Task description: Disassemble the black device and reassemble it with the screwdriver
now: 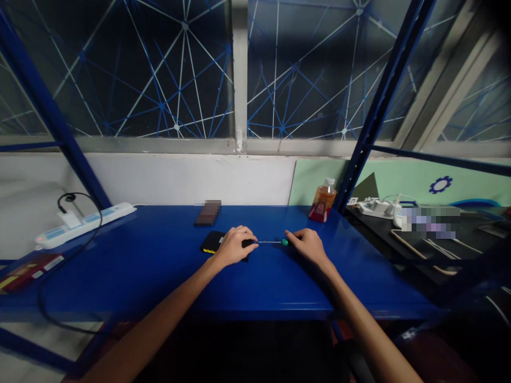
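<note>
Blue tabletop [159,276] — left fingers [253,238] clamped on black piece [247,243]; right fingers [290,235], grip unclear — beside green-tipped rod [271,242].

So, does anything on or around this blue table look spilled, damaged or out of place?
No spill shows, but the black cable runs from the white power strip across the blue table and droops past its front edge, looking untidy and snag-prone.

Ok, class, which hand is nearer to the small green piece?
The right hand, just to the right of the green piece. The left hand is farther off, on its left side, at the other end of the thin rod.
</note>
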The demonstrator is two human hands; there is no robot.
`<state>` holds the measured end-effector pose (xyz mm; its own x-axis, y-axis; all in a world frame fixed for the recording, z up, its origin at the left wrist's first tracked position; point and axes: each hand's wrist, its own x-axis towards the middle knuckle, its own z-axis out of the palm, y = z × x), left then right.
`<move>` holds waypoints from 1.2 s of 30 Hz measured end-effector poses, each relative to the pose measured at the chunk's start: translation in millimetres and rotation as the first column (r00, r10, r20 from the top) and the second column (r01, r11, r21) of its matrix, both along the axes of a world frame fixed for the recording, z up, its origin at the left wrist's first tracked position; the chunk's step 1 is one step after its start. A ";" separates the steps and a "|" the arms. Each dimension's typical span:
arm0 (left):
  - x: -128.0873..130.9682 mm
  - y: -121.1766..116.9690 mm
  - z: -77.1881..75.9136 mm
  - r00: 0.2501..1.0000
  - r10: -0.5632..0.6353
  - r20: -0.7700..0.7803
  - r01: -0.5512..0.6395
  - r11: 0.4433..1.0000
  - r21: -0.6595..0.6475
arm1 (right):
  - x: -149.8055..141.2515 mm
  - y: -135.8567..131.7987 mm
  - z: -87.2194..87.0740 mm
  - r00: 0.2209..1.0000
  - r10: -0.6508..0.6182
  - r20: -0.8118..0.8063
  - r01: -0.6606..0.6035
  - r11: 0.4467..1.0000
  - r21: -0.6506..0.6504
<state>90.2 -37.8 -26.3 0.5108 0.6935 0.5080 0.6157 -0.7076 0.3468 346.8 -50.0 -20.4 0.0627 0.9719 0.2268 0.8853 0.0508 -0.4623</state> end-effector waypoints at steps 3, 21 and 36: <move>-0.9 1.4 -0.9 1.000 -0.007 -0.003 0.007 1.000 0.005 | 0.0 -0.1 0.3 1.000 0.004 0.005 -0.004 1.000 0.007; -1.3 -0.4 -1.1 0.999 -0.030 -0.013 0.030 0.999 0.036 | 0.0 0.2 -2.0 0.999 0.034 0.007 -0.034 0.999 0.037; -2.9 3.9 -5.7 0.998 -0.058 -0.021 0.059 0.997 0.057 | 1.9 0.8 -4.4 1.000 0.025 -0.010 -0.024 0.995 0.094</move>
